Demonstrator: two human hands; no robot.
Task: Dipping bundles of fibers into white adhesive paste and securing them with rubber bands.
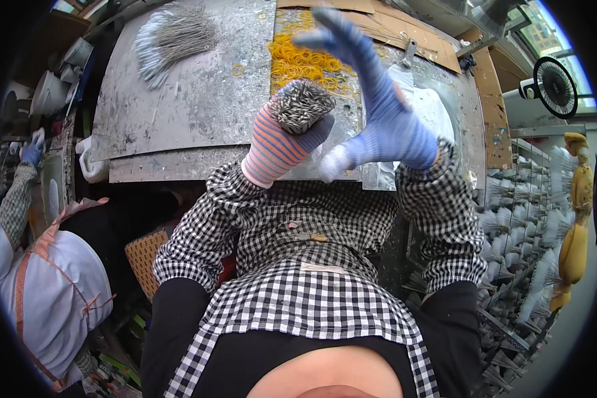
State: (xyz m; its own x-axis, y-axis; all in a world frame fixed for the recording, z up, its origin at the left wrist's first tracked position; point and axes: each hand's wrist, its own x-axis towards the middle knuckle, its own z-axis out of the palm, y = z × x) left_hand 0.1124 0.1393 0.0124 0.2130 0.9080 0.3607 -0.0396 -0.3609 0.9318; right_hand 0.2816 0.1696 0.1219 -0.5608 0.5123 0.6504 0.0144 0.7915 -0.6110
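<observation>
My left hand [270, 147], in a pink and blue striped knit glove, is closed around a tight bundle of thin grey rods [302, 106]. The rod ends face up as a dense, dark and silvery cluster. To its right, my right hand [388, 116] is raised in a blue knit glove with fingers spread and nothing in it; motion smears the fingertips. Just beyond both hands, many yellow rubber bands [298, 56] lie heaped on the worktable [172, 119]. A fanned pile of thin grey rods with whitish ends [179, 41] rests at the table's far left.
White cloth or plastic [431, 109] and cardboard [404, 30] lie on the table's right side. A black fan [554, 87] stands at far right, above racks of rod bundles [511, 232]. At left another person [63, 278] works, one blue-gloved hand [32, 149] showing.
</observation>
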